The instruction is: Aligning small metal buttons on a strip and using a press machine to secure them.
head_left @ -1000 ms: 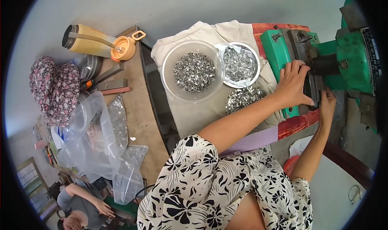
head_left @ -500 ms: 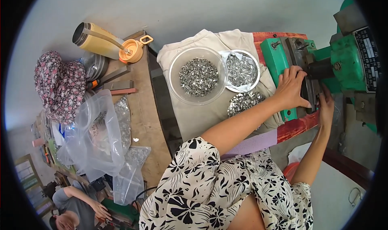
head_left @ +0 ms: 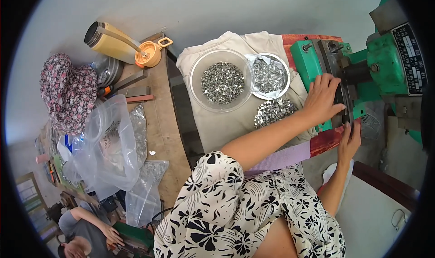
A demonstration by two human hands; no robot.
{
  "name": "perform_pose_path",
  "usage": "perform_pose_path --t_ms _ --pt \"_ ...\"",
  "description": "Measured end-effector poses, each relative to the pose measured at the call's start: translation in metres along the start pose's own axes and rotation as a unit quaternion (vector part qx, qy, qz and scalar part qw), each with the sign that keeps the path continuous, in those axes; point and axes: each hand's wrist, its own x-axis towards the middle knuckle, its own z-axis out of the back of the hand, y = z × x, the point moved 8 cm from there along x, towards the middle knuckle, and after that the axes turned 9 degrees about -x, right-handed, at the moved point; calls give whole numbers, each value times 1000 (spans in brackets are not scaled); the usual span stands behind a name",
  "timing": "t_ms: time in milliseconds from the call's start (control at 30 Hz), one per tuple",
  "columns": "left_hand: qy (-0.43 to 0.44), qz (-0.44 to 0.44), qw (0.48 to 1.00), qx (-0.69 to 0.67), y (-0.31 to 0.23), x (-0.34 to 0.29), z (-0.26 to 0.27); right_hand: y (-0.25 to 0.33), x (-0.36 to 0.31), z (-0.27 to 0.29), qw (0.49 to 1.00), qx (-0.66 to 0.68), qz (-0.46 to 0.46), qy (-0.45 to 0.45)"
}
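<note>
A green bench press (head_left: 389, 60) with a dark metal die (head_left: 333, 60) on its base stands at the right. My left hand (head_left: 321, 101) lies over the near part of the die, fingertips on its metal, thumb stretched apart. Just below the die's near end is my right hand (head_left: 349, 142), its thumb and fingers pointing up with a small gap between them. I can make out nothing held in either hand. Left of the press are a clear tub (head_left: 195, 88) of small metal pieces, a white-lined bowl (head_left: 287, 79) of shiny metal pieces, and a loose pile of metal pieces (head_left: 274, 113).
Beige cloth (head_left: 213, 133) covers the work surface. On a wooden table (head_left: 165, 122) to the left are a yellow bottle (head_left: 115, 45), an orange lid (head_left: 148, 54), a floral hat (head_left: 68, 92) and plastic bags (head_left: 113, 153). Another person (head_left: 84, 226) works at the lower left.
My right hand has come down toward me from beside the die to below its near end. My left hand stays on the die. The view has shifted slightly.
</note>
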Motion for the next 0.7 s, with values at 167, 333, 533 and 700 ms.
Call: perform_pose_path --t_ms 167,333,533,700 --pt "62 32 993 -96 -23 -43 13 -30 -75 33 985 96 -122 -77" --pt "162 180 945 -220 -20 -69 25 19 -94 35 996 84 13 15" --pt "252 212 925 -189 -23 -71 90 114 -39 3 963 51 254 79" --pt "245 174 949 -95 -46 -49 172 179 15 -12 942 225 228 103"
